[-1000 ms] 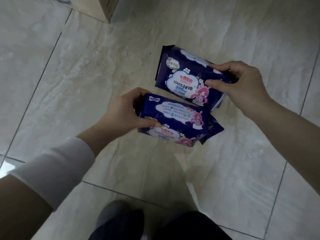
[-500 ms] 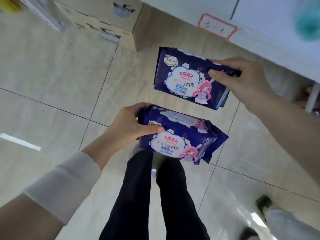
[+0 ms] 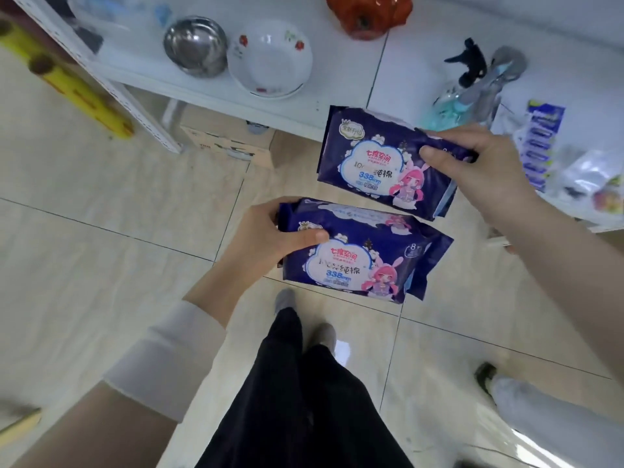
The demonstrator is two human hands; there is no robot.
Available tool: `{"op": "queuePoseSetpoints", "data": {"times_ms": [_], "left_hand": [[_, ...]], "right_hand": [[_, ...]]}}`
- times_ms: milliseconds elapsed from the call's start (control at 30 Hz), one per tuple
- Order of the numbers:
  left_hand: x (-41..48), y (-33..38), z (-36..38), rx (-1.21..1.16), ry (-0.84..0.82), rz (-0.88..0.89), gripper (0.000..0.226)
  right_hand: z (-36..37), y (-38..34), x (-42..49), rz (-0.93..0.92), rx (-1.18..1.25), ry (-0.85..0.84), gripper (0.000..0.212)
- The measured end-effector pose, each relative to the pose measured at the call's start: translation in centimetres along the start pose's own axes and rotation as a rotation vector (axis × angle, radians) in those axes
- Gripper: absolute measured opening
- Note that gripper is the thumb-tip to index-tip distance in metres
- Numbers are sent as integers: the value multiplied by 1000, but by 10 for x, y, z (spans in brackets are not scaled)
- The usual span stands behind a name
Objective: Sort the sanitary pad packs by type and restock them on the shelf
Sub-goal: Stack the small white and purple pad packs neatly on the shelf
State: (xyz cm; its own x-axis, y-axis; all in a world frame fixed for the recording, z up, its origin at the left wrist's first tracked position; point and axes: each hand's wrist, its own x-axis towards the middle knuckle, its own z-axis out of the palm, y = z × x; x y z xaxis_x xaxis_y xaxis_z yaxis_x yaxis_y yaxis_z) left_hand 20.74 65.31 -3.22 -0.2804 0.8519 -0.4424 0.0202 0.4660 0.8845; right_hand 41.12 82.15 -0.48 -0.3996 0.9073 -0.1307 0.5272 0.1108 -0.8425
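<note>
I hold dark blue sanitary pad packs with a pink cartoon girl and "338mm" print. My left hand [image 3: 270, 231] grips the left end of a stack of two such packs [image 3: 358, 261], thumb on top, above the floor. My right hand [image 3: 479, 163] grips the right end of a single matching pack [image 3: 374, 160], held higher, its top edge overlapping the front edge of the white shelf [image 3: 287, 109]. Both packs face up and sit level.
On the shelf stand a steel bowl [image 3: 196, 45], a white flowered bowl [image 3: 270, 59], an orange bag [image 3: 368, 15], a spray bottle [image 3: 469, 82] and blue packets [image 3: 540, 143]. A cardboard box [image 3: 229, 143] lies under the shelf. Another person's shoe [image 3: 486, 376] is at the right.
The view has lifted from the floor to the shelf. Both hands kept their grips and now hold the packs closer to the shelf's front edge.
</note>
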Motion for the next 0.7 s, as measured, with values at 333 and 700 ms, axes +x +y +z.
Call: {"op": "queuePoseSetpoints", "data": {"times_ms": [333,700], "left_hand": [[-55,106,-7,-25,24,194,45],[-57,207,-48,-33,-12,396,40]], "right_hand": [[-72,-81,-47,-95,73,162,28],[-116,-192,-32,-281,86,332,23]]}}
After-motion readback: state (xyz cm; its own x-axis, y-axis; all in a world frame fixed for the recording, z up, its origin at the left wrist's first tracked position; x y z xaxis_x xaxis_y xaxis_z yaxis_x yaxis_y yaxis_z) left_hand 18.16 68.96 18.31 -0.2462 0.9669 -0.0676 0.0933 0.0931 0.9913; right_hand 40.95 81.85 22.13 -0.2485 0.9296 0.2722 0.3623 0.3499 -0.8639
